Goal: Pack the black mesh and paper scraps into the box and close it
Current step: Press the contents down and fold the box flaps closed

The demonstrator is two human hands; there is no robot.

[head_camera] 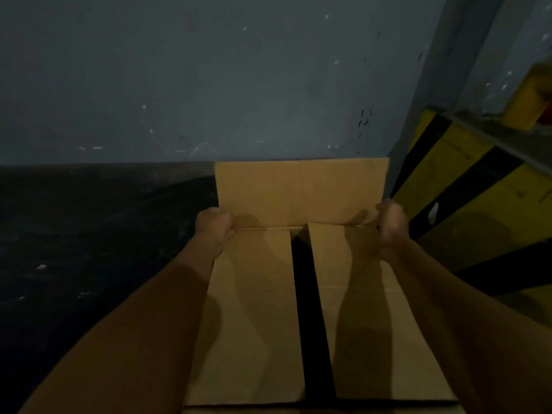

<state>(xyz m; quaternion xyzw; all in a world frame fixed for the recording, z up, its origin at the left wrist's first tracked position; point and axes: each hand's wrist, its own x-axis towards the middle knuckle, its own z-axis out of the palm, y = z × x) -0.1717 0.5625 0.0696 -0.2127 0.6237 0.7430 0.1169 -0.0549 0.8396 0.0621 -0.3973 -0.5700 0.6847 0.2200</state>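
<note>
Against a scuffed grey wall (209, 85), on dark floor (89, 234), working in poor light. Gripping the box (254, 369) at its far corners: left hand (215, 225) curling at the far-left corner, right hand (389, 225) curling at the far-right one, both apparently pinching the foot of the upright far flap (301, 189). Already lying flat over the box: left side flap (251, 309) and right side flap (358, 339), leaving a dark gap (307, 309) between them. Finding no black mesh or paper scraps anywhere around the box; presumably sitting inside, though not showing through that gap. Judging the closing as roughly half done. Risking several things from here:

- Pulling the far flap down unevenly and creasing it.
- Pressing too hard and sinking a side flap into the box.
- Trapping fingertips under the flap edge.
- Shoving the box sideways into the yellow-and-black barrier (463, 189) just beside it.
</note>
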